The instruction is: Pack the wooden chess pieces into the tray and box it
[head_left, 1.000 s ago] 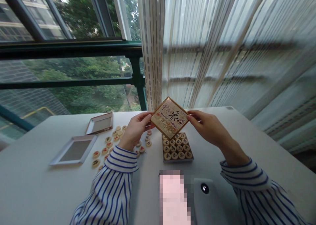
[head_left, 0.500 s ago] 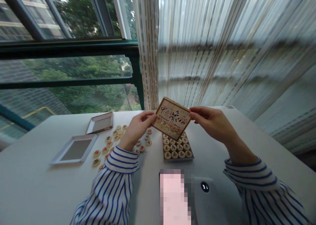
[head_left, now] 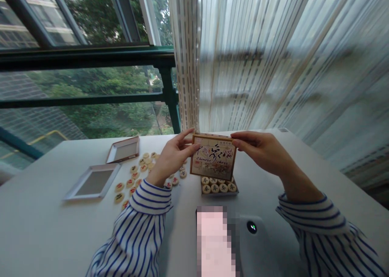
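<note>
A printed Chinese chess box lid is held up between both hands, its picture side facing me. My left hand has its thumb on the lid's front left edge, with the fingers behind. My right hand pinches the upper right corner. Below and partly behind the lid sits a box bottom packed with rows of round chess pieces; its back rows are hidden by the lid. Loose chess pieces with red and dark characters lie left of it, some covered by my left hand.
To the left on the white table lie an open tray and another open tray behind it. Near me are a phone with a blurred screen and a white device with a small lit display. Curtains hang behind the table.
The lid has turned from tilted to nearly level and come down a little, covering more of the packed pieces. My left thumb has moved further onto its front.
</note>
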`<state>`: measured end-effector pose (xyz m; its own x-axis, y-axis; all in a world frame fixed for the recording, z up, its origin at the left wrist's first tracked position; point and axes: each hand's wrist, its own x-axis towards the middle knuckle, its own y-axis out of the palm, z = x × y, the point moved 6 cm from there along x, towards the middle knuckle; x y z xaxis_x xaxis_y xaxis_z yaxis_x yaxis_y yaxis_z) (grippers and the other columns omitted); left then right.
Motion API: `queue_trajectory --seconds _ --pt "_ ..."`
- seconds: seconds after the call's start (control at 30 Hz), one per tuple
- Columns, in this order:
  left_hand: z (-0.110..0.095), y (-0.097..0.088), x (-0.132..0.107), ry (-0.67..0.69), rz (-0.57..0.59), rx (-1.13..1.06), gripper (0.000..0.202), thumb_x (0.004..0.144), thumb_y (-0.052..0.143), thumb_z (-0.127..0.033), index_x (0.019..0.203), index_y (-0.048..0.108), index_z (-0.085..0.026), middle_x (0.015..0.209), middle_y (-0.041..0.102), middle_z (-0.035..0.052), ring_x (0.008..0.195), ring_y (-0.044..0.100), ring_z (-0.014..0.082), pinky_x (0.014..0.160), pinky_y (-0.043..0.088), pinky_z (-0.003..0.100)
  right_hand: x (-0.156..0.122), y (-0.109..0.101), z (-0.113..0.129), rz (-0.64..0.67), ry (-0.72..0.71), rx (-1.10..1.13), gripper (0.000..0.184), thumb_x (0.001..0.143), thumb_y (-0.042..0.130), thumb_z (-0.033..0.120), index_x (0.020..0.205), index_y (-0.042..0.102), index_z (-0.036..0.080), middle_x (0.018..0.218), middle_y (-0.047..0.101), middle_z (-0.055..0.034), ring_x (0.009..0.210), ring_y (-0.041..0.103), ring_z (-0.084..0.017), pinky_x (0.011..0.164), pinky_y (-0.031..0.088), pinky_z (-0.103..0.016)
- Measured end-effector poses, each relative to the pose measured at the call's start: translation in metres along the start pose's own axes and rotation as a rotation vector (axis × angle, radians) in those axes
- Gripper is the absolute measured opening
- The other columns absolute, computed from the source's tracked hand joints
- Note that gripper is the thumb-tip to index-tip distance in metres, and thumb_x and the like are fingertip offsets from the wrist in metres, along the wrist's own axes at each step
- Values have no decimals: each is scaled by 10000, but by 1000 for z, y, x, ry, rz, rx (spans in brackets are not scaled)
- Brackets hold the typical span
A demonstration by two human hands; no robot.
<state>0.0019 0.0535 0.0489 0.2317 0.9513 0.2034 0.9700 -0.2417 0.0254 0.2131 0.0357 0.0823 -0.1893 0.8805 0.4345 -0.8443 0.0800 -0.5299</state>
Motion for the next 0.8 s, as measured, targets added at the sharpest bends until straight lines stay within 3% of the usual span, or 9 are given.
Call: queue_trajectory --seconds 0.3,0.4,0.6,0.67,0.8 --pt "-5 3 -3 -1 45 75 486 734 626 -276 1197 510 -183 935 680 67 790 631 157 668 531 274 0 0 -3 -75 32 77 394 783 578 363 1116 570 153 977 673 -95 843 636 -185 757 542 -375" --pt "-5 1 -3 -20 31 68 496 738 622 -299 1203 493 -182 933 679 68 807 630 165 686 539 308 -3 5 -4 -17 31 86 482 789 569 374 1222 476 183 1059 640 -97 845 630 -174 774 540 -386" --pt "0 -8 0 -34 -105 91 529 720 635 -368 1199 497 -191 815 677 47 764 630 173 655 548 335 -21 18 -5 150 40 65 602 798 559 367 1336 321 239 1217 536 -102 824 623 -159 698 571 -344" --pt "1 -10 0 -47 -141 109 525 718 635 -378 1194 504 -199 783 670 32 730 627 164 631 549 328 -29 20 -3 143 -8 32 641 789 574 349 1354 295 234 1252 505 -110 851 618 -164 698 571 -332" --pt "0 -6 -2 -87 -166 104 512 736 628 -341 1202 498 -171 770 668 38 744 627 164 596 545 283 -48 23 1 46 -188 -147 637 779 593 267 1355 323 237 1380 361 -123 1113 505 -242 769 548 -344"
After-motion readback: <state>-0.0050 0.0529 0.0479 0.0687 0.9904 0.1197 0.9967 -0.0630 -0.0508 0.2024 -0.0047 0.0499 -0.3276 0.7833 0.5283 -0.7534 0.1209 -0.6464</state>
